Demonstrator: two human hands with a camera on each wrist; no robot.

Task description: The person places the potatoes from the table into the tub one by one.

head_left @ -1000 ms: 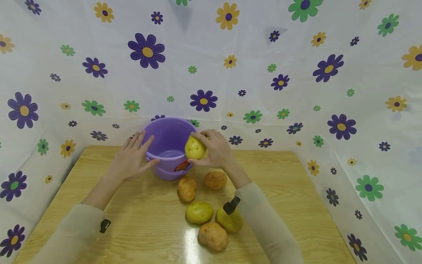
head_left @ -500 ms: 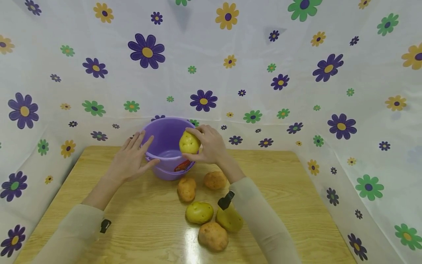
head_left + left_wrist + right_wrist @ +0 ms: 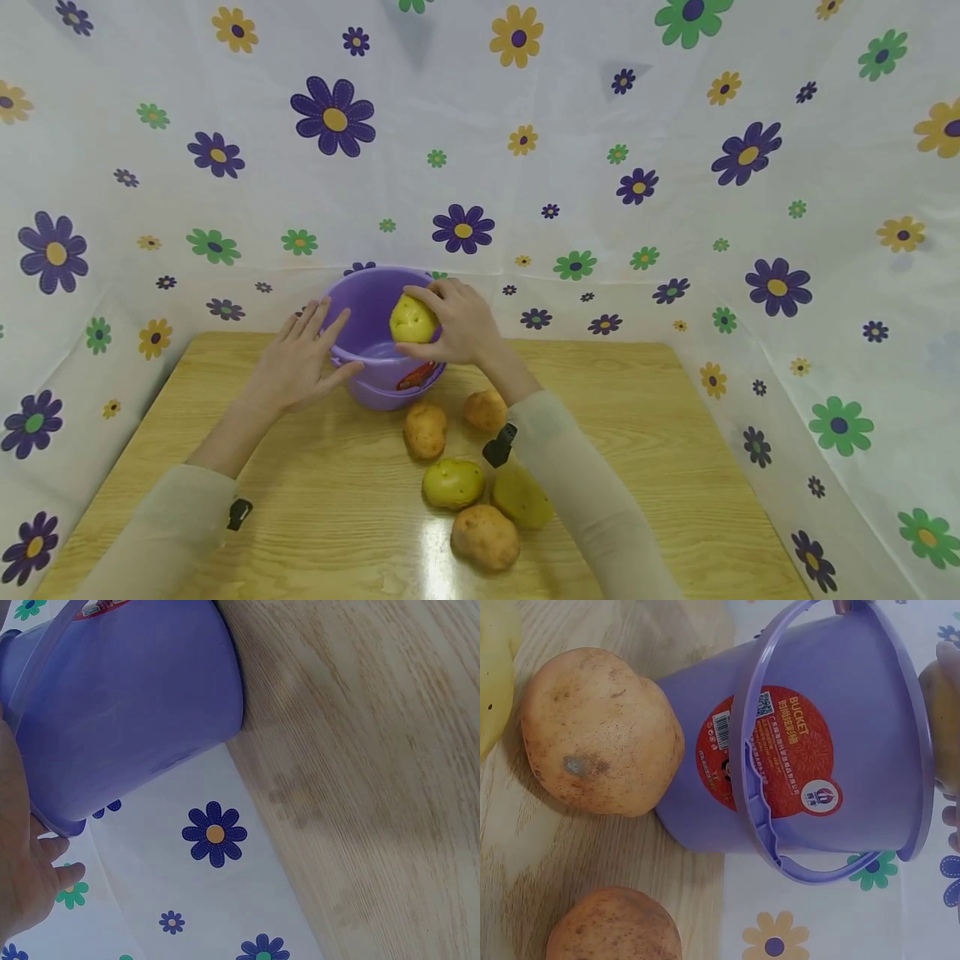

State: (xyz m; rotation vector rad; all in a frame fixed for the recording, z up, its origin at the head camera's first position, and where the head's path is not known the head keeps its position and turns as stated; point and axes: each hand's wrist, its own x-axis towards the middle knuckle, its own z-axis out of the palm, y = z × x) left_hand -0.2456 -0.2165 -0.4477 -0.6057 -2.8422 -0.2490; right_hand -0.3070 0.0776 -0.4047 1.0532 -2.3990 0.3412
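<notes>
Over the mouth of the purple bucket [image 3: 378,377], towards its right side, a yellow potato [image 3: 411,320] sits pinched in the person's right hand [image 3: 459,323], thumb below and fingers above. A moment ago that potato was level with the right rim; it has since travelled leftwards, so that it is now seen against the bucket's inside. For the work in hand I judge this to mean that the carrying is all but done, while the letting go is not: the grip on the potato holds. How far it dips below the rim, if at all, I cannot tell.

Meanwhile the left hand [image 3: 296,367] has not shifted. Its fingers are straight and spread apart at the bucket's left rim, gripping nothing that I can make out, probably there to steady the bucket.

On the wooden surface [image 3: 637,417], the loose potatoes lie as they did: a brown potato [image 3: 425,431] just in front of the bucket, a second brown one [image 3: 482,409] to its right, a smooth yellow one [image 3: 453,483] nearer the person, with another yellow one [image 3: 522,498] partly behind the right sleeve [image 3: 585,492], and a large brown one [image 3: 485,537] nearest of all.
</notes>
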